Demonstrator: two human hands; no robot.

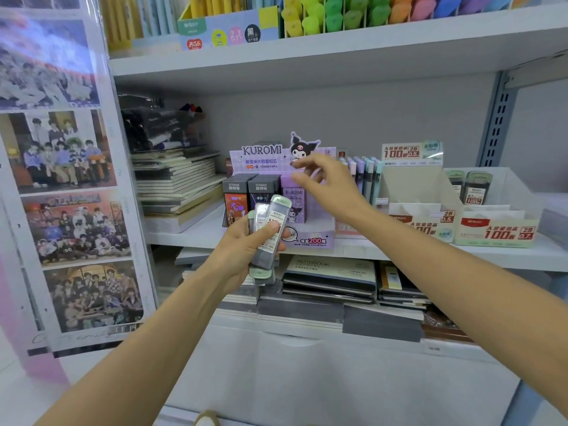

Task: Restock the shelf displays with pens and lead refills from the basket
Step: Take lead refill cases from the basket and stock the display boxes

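Lead refill cases (270,229), a small fan of green-capped ones, sit clenched in the left hand (246,253), thumb across their labels, just in front of the purple Kuromi display box (261,155) and a little below its front edge. On my feed I see the right hand (325,182) raised in front of that box's header card, fingers loose and spread, grasping nothing. Right of the Kuromi box stands a row of pastel pens (365,176), then a white 0.5 display box (408,186), then a 0.7 display box (498,233) with two dark refill cases (470,187) upright at its back. Left of the Kuromi box lies a stack of notebooks (178,182); below it, on the lower shelf, lie more notebooks (329,272).
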